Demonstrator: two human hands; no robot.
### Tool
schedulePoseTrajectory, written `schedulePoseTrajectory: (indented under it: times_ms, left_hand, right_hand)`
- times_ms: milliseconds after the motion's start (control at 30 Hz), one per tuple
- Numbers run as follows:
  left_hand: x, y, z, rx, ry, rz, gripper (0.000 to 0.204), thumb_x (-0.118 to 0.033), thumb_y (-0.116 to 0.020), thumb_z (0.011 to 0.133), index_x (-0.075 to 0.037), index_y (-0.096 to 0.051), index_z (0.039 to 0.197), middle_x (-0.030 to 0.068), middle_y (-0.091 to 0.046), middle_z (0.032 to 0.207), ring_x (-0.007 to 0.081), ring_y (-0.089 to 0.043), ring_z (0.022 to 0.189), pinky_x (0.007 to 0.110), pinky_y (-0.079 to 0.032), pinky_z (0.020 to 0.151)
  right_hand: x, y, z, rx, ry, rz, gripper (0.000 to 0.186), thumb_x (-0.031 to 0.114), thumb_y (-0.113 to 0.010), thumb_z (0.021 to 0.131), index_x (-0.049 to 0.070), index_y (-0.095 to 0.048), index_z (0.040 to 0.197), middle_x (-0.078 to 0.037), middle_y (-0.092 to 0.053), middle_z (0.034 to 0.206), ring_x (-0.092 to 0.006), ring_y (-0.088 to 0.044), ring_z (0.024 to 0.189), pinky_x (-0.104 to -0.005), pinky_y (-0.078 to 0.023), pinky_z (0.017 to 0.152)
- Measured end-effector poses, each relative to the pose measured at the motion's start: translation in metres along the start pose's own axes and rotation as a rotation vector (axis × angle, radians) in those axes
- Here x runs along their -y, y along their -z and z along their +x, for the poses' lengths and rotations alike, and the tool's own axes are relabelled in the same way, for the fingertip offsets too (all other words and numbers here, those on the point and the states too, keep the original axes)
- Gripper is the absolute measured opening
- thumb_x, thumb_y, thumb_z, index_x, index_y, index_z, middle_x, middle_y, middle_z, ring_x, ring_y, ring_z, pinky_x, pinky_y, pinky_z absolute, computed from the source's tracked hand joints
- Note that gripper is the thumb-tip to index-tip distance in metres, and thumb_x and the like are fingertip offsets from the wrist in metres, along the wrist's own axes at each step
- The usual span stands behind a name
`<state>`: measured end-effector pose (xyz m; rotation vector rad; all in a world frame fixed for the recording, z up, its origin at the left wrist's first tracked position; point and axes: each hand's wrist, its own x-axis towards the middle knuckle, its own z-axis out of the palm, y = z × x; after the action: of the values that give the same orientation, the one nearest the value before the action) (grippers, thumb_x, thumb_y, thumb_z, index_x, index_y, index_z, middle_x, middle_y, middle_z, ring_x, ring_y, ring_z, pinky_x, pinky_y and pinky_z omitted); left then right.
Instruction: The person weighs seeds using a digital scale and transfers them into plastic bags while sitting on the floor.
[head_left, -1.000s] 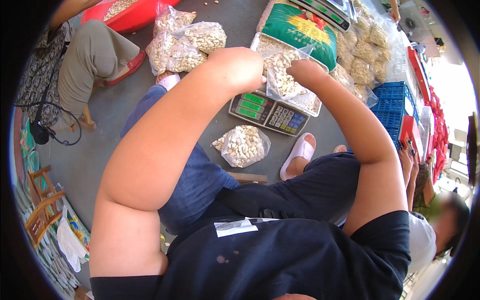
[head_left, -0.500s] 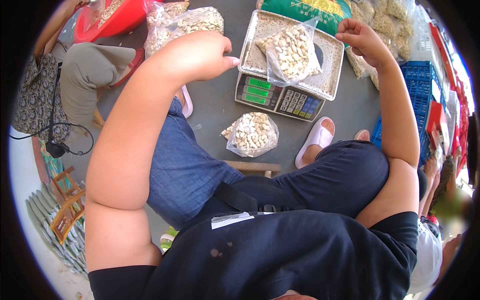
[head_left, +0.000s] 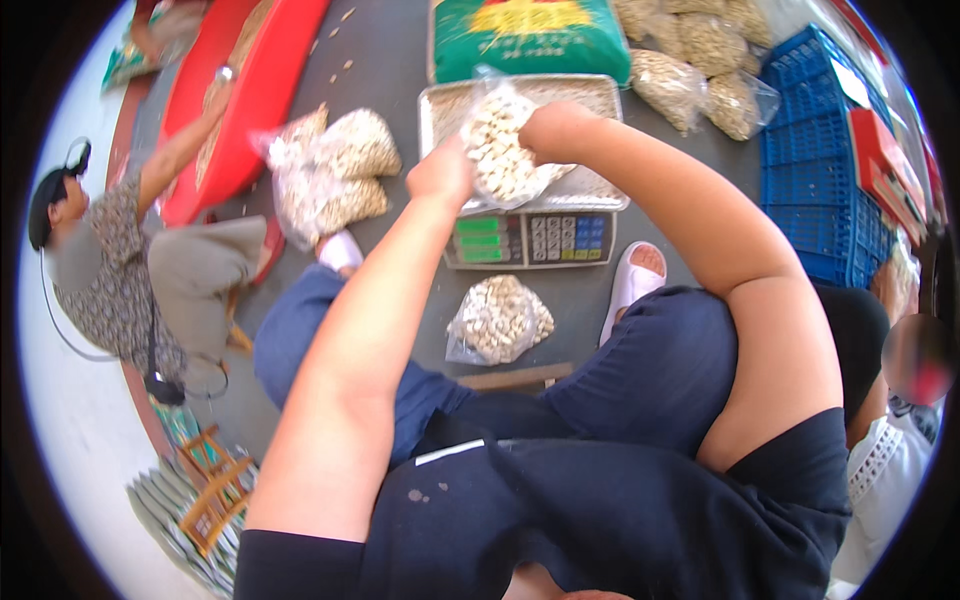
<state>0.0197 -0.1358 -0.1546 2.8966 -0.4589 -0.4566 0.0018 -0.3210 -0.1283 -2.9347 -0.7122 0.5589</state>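
A clear plastic bag (head_left: pixel 498 150) of pale, flat bean-like pieces rests on the metal pan (head_left: pixel 600 100) of a digital scale (head_left: pixel 530 240). At the bag's left edge my left hand (head_left: pixel 442 175) is closed, gripping the plastic. My right hand (head_left: pixel 558 132) bends in over the bag's right side with curled fingers; its fingertips are hidden against the bag and pieces. A second clear bag (head_left: pixel 500 322) of the same pieces sits on the floor, between the scale and my low wooden stool (head_left: pixel 515 378).
Filled bags (head_left: pixel 340 170) lie left of the scale, near a long red tub (head_left: pixel 240 110) where another person (head_left: pixel 110 240) reaches in. A green sack (head_left: pixel 530 45) lies behind the scale. More bags (head_left: pixel 700 60) and blue crates (head_left: pixel 825 170) stand right.
Both hands have come inward from either side to the bag on the scale; my left hand has taken hold of its edge. The view has shifted, showing more of the other person.
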Motion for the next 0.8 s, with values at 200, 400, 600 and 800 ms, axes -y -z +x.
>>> schedulePoseTrajectory:
  times_ms: [200, 400, 600, 800]
  left_hand:
    - [-0.036, 0.076, -0.002, -0.088, -0.017, -1.003, 0.019, -0.007, -0.046, 0.079, 0.001, -0.059, 0.091, 0.0004, -0.049, 0.053, 0.0040, -0.038, 0.037, 0.019, -0.028, 0.032]
    - [-0.133, 0.106, -0.020, 0.281, -0.224, -1.228, 0.022, -0.007, -0.048, 0.077, 0.002, -0.057, 0.095, -0.0012, -0.047, 0.056, 0.0020, -0.033, 0.038, 0.015, -0.025, 0.033]
    - [-0.227, -0.018, 0.022, 0.447, -0.198, -1.266, 0.016, -0.010, -0.053, 0.075, -0.003, -0.061, 0.087, 0.0111, -0.058, 0.061, 0.0171, -0.055, 0.042, 0.030, -0.044, 0.038]
    - [-0.235, -0.148, 0.056, 0.614, -0.038, -1.001, 0.018, -0.003, -0.050, 0.073, -0.004, -0.057, 0.089, 0.0147, -0.058, 0.062, 0.0211, -0.055, 0.039, 0.033, -0.044, 0.034]
  right_hand:
    - [-0.062, 0.032, -0.104, -0.315, -0.084, 0.506, 0.031, 0.029, -0.059, 0.074, 0.003, -0.049, 0.061, -0.011, -0.045, 0.052, -0.0233, -0.042, 0.050, -0.0357, -0.036, 0.050]
    - [-0.095, 0.055, -0.229, -0.526, -0.257, 0.558, 0.028, 0.022, -0.062, 0.073, -0.001, -0.052, 0.060, -0.005, -0.041, 0.048, -0.0109, -0.038, 0.044, -0.0264, -0.031, 0.042]
    - [-0.151, -0.028, -0.272, -0.397, -0.692, 0.455, 0.018, 0.011, -0.061, 0.068, -0.002, -0.054, 0.058, -0.011, -0.046, 0.050, -0.0167, -0.044, 0.046, -0.0301, -0.035, 0.045]
    - [-0.199, -0.138, -0.238, -0.243, -0.910, 0.494, 0.014, 0.010, -0.062, 0.068, 0.000, -0.057, 0.059, -0.010, -0.053, 0.052, -0.0144, -0.049, 0.049, -0.0296, -0.038, 0.048]
